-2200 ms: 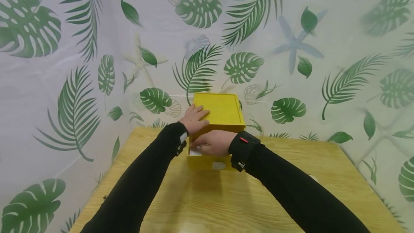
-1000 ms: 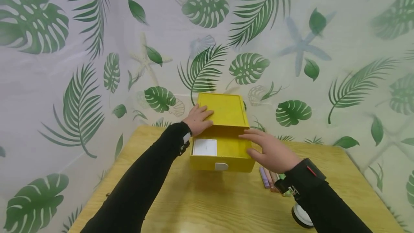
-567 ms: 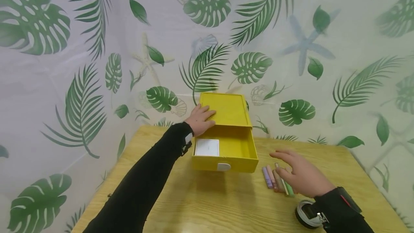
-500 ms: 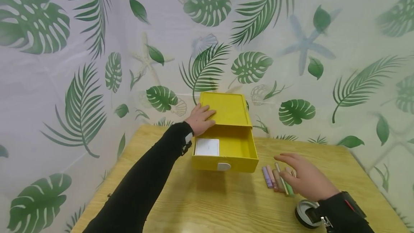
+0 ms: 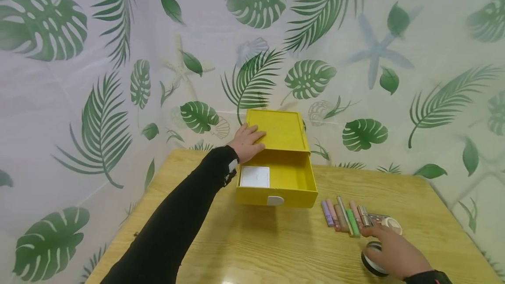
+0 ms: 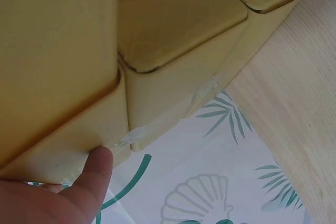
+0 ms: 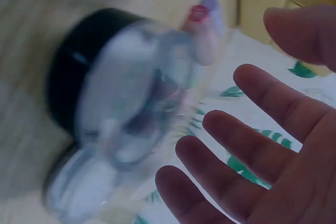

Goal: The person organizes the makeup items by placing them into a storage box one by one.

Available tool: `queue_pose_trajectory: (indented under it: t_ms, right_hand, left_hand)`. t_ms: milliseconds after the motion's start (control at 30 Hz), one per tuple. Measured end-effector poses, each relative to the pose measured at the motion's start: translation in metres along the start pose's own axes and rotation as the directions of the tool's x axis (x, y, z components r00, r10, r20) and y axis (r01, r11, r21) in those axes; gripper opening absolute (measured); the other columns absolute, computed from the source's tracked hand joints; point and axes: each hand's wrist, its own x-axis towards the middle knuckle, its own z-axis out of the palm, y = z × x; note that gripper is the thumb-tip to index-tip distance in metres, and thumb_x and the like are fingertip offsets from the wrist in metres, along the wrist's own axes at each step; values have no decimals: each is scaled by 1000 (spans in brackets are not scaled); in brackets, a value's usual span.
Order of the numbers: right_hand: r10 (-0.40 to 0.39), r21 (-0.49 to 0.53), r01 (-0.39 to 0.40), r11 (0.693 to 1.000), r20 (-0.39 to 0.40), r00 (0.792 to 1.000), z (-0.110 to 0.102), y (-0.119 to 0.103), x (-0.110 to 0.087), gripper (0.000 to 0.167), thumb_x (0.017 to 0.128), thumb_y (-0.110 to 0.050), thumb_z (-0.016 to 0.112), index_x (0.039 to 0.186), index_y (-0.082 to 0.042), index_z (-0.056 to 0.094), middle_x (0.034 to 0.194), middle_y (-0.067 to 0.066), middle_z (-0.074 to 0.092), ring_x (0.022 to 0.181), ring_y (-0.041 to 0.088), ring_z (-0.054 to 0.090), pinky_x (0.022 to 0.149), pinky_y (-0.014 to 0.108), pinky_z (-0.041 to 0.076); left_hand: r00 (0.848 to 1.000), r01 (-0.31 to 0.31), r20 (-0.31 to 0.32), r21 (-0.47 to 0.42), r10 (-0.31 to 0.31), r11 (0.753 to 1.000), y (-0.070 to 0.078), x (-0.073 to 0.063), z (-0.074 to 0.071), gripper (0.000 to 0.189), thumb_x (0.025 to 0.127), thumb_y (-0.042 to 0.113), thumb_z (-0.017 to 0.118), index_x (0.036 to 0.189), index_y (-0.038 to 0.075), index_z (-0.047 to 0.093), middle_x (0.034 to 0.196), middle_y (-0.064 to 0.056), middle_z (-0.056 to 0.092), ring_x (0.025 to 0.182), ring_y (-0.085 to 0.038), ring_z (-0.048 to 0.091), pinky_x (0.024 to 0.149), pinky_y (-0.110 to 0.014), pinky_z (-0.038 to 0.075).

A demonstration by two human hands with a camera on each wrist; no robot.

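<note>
A yellow drawer box (image 5: pixel 278 130) stands on the table with its drawer (image 5: pixel 276 197) pulled out. My left hand (image 5: pixel 246 144) rests on the box's left top edge, fingers extended; the left wrist view shows a fingertip (image 6: pixel 102 158) touching the yellow side. Inside the drawer, at its left, lies a white square item (image 5: pixel 254 176). My right hand (image 5: pixel 396 251) hovers over a round black-and-white container (image 5: pixel 371 266), partly hiding it. In the right wrist view the container (image 7: pixel 110 77) is blurred, and the spread fingers (image 7: pixel 247 145) stand apart from it, holding nothing.
Right of the drawer, several slim cosmetic-like tubes (image 5: pixel 341 217) lie side by side on the wooden table (image 5: pixel 236 249). Beside them are a small round white item (image 5: pixel 392 225) and a clear-looking piece partly hidden by it. A leaf-patterned sheet (image 5: pixel 315 21) hangs behind the table.
My right hand has left the drawer and moved right and toward me, past the tubes to the round container. The white square item is uncovered in the drawer. My left hand stays on the box.
</note>
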Motion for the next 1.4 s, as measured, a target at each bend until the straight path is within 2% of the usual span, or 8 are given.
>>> queue_pose_trajectory:
  t_ms: [233,433,600,900,1033,1133,1267,1400]
  right_hand:
    - [65,-4,-65,998,-4,998,16,10,1,39,90,-39,72,117,-12,69,121,18,62,105,40,63,77,56,54]
    - [55,-77,-59,995,-51,997,22,9,-1,45,80,-39,82,114,-14,66,113,14,61,94,32,65,72,53,56]
    - [71,-62,-72,995,-17,997,27,12,0,53,78,-37,86,118,-13,60,112,14,60,86,26,63,66,46,55]
    - [39,-105,-42,994,-25,999,31,16,2,46,80,-26,82,116,-12,58,110,10,63,86,25,63,65,45,54]
    - [60,-112,-61,992,-11,998,29,15,2,42,81,-26,79,117,-13,60,109,9,66,79,22,59,62,42,50]
    - [69,-85,-70,994,-8,998,21,9,2,47,82,-27,76,124,-11,61,119,15,66,86,23,62,67,43,52]
    - [21,-69,-25,997,-61,998,5,-8,3,50,84,-30,76,126,-7,63,128,18,62,111,34,62,84,54,54]
    - [-36,-89,24,996,-130,991,-13,-28,2,48,85,-34,77,124,-8,65,121,13,65,110,33,62,85,53,54]
  left_hand:
    - [1000,6,4,-15,-6,1000,-1,0,0,55,108,31,43,158,8,37,166,-19,19,154,-37,-1,126,-44,2]
    - [1000,21,4,-31,-21,999,-2,-2,2,55,108,31,44,158,9,37,166,-18,19,154,-36,-2,126,-45,3]
    - [999,37,7,-36,-37,999,-3,-2,4,55,108,32,44,158,10,37,167,-17,19,154,-35,-3,126,-45,3]
    - [1000,29,10,-42,-28,999,0,-2,3,55,108,32,44,158,11,37,167,-16,18,154,-35,-3,126,-46,4]
    - [1000,25,15,-44,-24,999,2,-2,3,55,108,32,43,158,11,37,167,-16,18,154,-34,-3,126,-45,4]
    - [999,28,18,-44,-27,999,3,-2,2,55,108,32,43,158,11,37,167,-16,18,154,-34,-3,126,-45,4]
    - [999,34,14,-44,-33,998,2,-2,1,55,108,33,44,159,12,37,167,-15,17,155,-33,-4,126,-45,4]
    - [999,41,4,-53,-41,998,1,-2,2,55,108,32,45,158,12,37,167,-15,18,155,-34,-4,126,-46,5]
